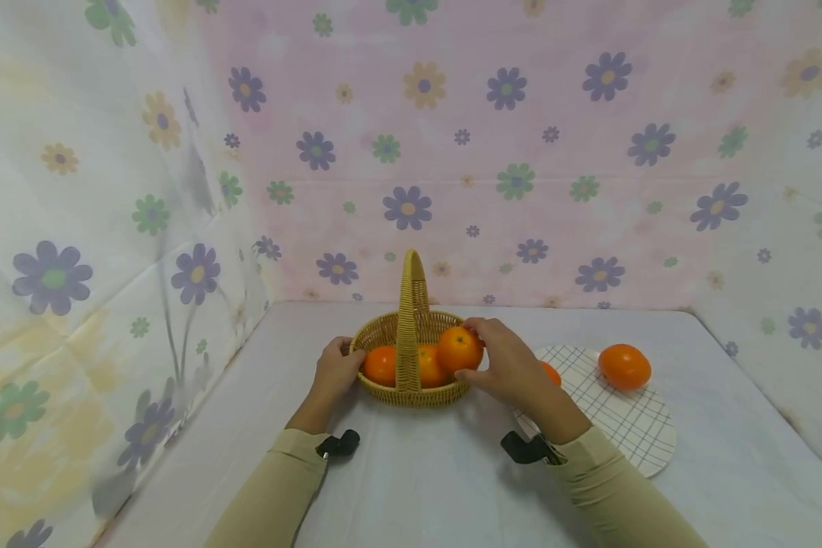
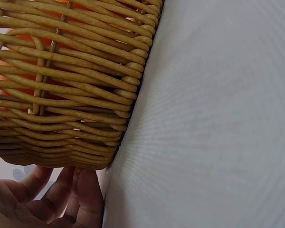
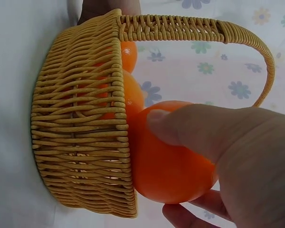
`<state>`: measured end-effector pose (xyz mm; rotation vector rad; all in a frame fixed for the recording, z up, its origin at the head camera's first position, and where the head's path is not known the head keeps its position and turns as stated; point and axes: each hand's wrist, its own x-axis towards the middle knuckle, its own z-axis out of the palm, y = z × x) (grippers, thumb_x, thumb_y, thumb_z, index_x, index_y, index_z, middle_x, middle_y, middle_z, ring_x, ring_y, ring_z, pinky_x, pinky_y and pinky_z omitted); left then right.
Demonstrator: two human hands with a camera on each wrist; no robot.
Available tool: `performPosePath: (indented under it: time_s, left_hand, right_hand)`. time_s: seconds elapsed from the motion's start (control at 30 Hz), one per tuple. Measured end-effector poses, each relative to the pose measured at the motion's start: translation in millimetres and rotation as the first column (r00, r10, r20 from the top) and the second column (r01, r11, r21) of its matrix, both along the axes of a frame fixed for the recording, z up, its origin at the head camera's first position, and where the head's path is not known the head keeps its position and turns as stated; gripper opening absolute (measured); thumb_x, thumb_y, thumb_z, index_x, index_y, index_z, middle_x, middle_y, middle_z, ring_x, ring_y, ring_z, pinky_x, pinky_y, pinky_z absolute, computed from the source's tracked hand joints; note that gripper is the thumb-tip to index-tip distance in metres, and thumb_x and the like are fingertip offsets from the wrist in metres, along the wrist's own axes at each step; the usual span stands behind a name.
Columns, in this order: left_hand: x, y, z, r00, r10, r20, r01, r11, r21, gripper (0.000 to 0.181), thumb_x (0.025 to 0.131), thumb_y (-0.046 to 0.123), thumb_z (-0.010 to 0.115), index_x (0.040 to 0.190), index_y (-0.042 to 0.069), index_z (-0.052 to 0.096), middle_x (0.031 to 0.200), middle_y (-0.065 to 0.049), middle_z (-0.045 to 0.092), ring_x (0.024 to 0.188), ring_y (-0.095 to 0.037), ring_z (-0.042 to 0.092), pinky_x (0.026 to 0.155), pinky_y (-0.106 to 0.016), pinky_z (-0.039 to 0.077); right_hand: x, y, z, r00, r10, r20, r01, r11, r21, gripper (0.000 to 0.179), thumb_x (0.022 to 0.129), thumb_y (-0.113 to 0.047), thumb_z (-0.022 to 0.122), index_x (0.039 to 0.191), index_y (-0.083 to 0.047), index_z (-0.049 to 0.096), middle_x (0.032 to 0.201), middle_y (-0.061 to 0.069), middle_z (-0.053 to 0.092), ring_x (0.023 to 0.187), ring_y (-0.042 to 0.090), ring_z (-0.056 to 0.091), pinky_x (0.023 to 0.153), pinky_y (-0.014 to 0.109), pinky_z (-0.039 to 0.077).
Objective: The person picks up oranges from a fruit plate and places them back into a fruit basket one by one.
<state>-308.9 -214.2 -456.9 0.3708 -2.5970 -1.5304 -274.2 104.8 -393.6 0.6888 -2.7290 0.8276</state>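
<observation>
And here's the white table [image 1: 418, 472], running back to a rounded far right corner! Straight up behind it rises a pink cloth [image 1: 452, 156], a faint crease crossing its width, scattered with blooms: a purple flower [image 1: 407, 208] above the table's far edge, an orange flower [image 1: 424, 85] higher still. Over to the table's left, a pale cloth [image 1: 109, 251], creased, blotched yellow low down! On the table's right, another whitish flowered cloth [image 1: 781, 278].

Creased khaki sleeves [image 1: 277, 491] end in matching cuffs [image 1: 304, 439]; rounded black devices [image 1: 523, 447] sit just beside them. Left hand [image 1: 334, 371] and right hand [image 1: 505, 361] are bare.
</observation>
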Motion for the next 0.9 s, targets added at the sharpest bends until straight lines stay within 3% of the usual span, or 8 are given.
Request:
performPosePath:
  time_s: [0.13,0.3,0.57,0.9]
  left_hand:
    - [-0.2,-1.1,-1.5,1.000,0.008,0.009,-0.008,1.000,-0.001,0.050,0.094,0.027,0.059,0.137,0.003,0.055,0.130,-0.017,0.061,0.115,-0.030,0.059,0.101,-0.044,0.053]
    - [0.6,-1.1,-1.9,1.000,0.005,0.008,-0.005,1.000,-0.003,0.049,0.094,0.026,0.059,0.136,0.003,0.055,0.128,-0.018,0.061,0.113,-0.030,0.059,0.098,-0.043,0.054]
    - [-0.3,0.1,-0.4,1.000,-0.003,-0.002,0.003,1.000,-0.008,0.048,0.094,0.027,0.059,0.136,0.004,0.056,0.128,-0.017,0.062,0.113,-0.029,0.060,0.098,-0.042,0.054]
    - [1.0,1.2,2.0,1.000,0.003,0.011,-0.002,1.000,-0.009,0.050,0.095,0.027,0.058,0.138,0.003,0.054,0.132,-0.018,0.060,0.117,-0.031,0.059,0.102,-0.046,0.053]
  right_hand:
    - [1.3,-1,-0.6,1.000,0.001,-0.018,-0.001,1.000,0.025,0.080,0.081,-0.032,0.088,0.149,-0.018,0.049,0.148,0.007,0.054,0.128,0.033,0.058,0.105,0.055,0.051]
    - [0.6,-4,-6.5,0.995,-0.041,-0.089,0.046,0.997,0.054,0.080,0.082,-0.034,0.087,0.150,-0.019,0.050,0.145,0.009,0.055,0.120,0.035,0.061,0.099,0.054,0.055]
    - [-1.1,-13,-15.2,0.969,-0.159,-0.191,0.190,0.969,0.159,0.081,0.085,-0.049,0.082,0.152,-0.022,0.047,0.138,0.011,0.057,0.108,0.032,0.064,0.085,0.047,0.061]
    - [3.5,-20,-17.2,0.944,-0.182,-0.276,0.239,0.952,0.190,0.079,0.083,-0.044,0.086,0.151,-0.023,0.051,0.138,0.009,0.059,0.105,0.033,0.065,0.082,0.045,0.060]
